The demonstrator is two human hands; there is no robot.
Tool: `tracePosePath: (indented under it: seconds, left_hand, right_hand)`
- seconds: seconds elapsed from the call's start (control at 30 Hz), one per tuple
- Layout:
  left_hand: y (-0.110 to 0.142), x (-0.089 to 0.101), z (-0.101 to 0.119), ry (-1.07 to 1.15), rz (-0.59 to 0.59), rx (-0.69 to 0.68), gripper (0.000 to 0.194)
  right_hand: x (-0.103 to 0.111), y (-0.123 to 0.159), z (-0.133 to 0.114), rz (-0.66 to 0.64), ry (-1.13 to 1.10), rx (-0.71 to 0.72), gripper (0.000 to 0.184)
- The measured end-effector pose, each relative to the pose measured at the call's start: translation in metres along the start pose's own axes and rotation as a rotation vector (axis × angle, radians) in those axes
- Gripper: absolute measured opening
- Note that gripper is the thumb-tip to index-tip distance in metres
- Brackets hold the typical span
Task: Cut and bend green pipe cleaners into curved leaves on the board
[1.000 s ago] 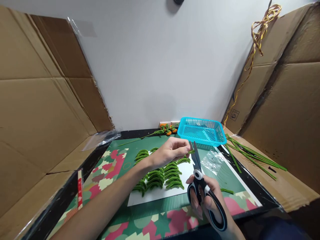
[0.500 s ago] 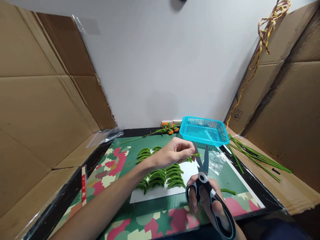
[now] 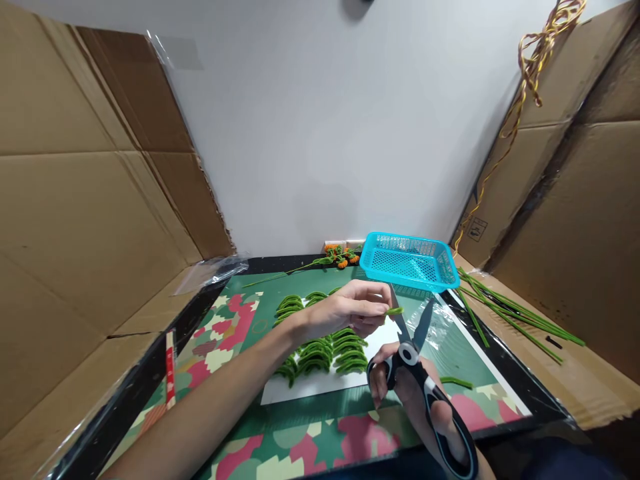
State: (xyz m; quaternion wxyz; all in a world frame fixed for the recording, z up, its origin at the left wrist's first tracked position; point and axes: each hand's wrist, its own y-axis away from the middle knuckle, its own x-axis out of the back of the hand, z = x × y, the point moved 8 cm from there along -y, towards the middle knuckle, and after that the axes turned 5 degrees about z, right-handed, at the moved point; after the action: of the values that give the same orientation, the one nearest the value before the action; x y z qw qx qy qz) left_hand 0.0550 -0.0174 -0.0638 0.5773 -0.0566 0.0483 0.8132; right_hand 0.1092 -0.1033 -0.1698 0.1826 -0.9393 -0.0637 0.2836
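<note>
Between the thumb and fingers of my left hand [image 3: 363, 307] is a short piece of green pipe cleaner [image 3: 395, 311], its end sticking out to the right. My right hand [image 3: 420, 393] grips black-and-white scissors [image 3: 409, 354] by the handles, blades spread apart and pointing up. The left blade is beside the pipe cleaner piece; I cannot tell whether they touch. Below my left hand, rows of curved green pipe cleaner pieces [image 3: 316, 355] lie on a white sheet of paper [image 3: 295, 396], partly hidden by my hand and forearm.
A blue plastic basket [image 3: 407, 260] stands at the back. Left of it lie orange flowers [image 3: 343, 256] on a green stem. Long green pipe cleaners [image 3: 520, 313] lie at right, a short one [image 3: 456, 382] near my right hand. Cardboard walls [image 3: 90, 200] flank the table; a red-and-white strip [image 3: 170, 370] lies left.
The scissor blades have spread wider, and my right hand's fingers have opened further in the handles. My left hand still holds the green piece, almost in the same place.
</note>
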Motion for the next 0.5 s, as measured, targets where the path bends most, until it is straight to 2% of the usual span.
tracePosePath:
  seconds: [0.13,0.3,0.5]
  left_hand:
    - [0.0,0.0,0.0,-0.04,-0.019,-0.033,0.026]
    - [-0.001,0.003,0.0,-0.095,0.003,-0.044,0.029]
    - [-0.003,0.012,-0.001,-0.163,0.068,-0.051,0.032]
  right_hand:
    - [-0.002,-0.001,0.004,-0.047,-0.01,0.031,0.09]
    - [0.0,0.002,-0.005,0.024,0.059,0.052,0.083]
    - [-0.003,0.003,-0.005,0.045,0.044,-0.04,0.084]
